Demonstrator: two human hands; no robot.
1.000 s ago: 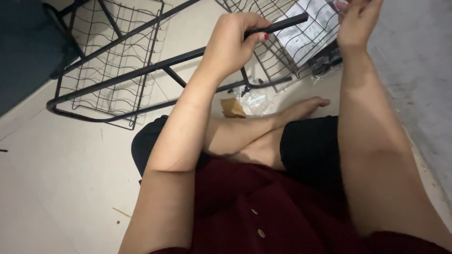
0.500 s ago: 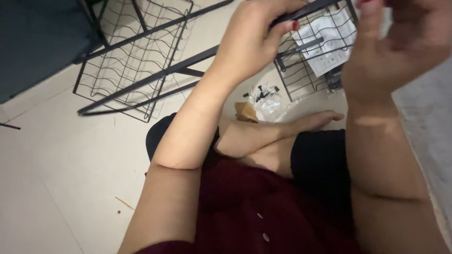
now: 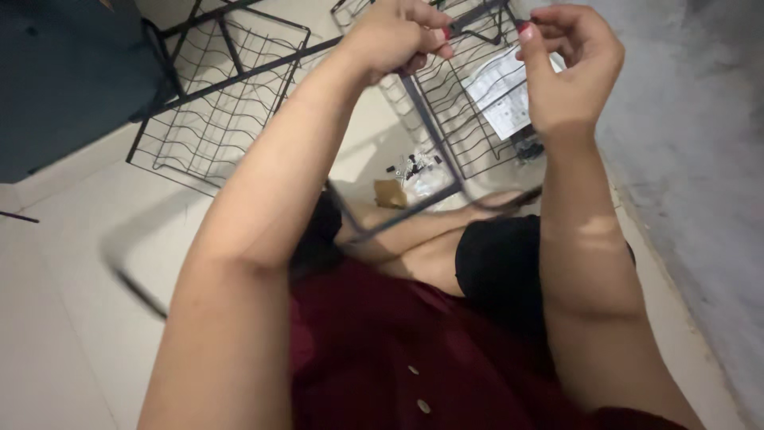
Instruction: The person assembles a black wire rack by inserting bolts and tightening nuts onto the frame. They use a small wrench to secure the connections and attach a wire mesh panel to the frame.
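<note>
A wire basket (image 3: 211, 111), printed sheet (image 3: 501, 95) and cardboard scrap (image 3: 389, 193) lie on the floor.

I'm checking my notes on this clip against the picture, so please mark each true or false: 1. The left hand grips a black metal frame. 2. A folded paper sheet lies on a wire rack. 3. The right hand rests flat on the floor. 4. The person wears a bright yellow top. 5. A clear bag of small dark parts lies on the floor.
1. The left hand grips a black metal frame. True.
2. A paper sheet lies on a wire rack. True.
3. False: the right hand is raised near the frame's top end.
4. False: the top is dark red.
5. The clear bag lies on the floor. True.
</note>
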